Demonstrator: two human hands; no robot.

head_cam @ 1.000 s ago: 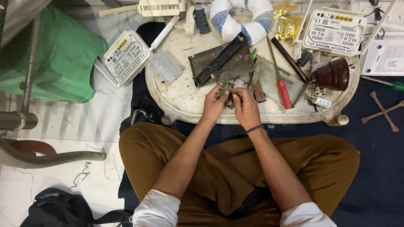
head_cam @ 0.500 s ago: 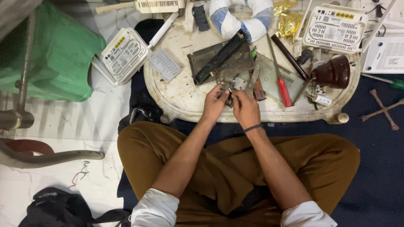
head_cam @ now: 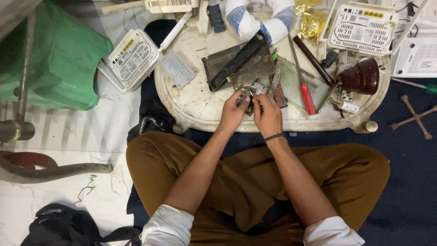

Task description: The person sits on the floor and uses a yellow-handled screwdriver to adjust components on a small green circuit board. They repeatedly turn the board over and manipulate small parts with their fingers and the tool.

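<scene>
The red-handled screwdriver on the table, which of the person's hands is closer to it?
Right. The right hand lies just left of the red-handled screwdriver, a small gap between them. The left hand is farther off, beyond the right hand; both hold a small metal part.

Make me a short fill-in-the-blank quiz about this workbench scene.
1. The screwdriver on the low table has a ____ handle.
2. The band is on the ____ wrist.
3. Both hands, left and right, grip one small ____ part.
Missing words: red; right; metal
</scene>
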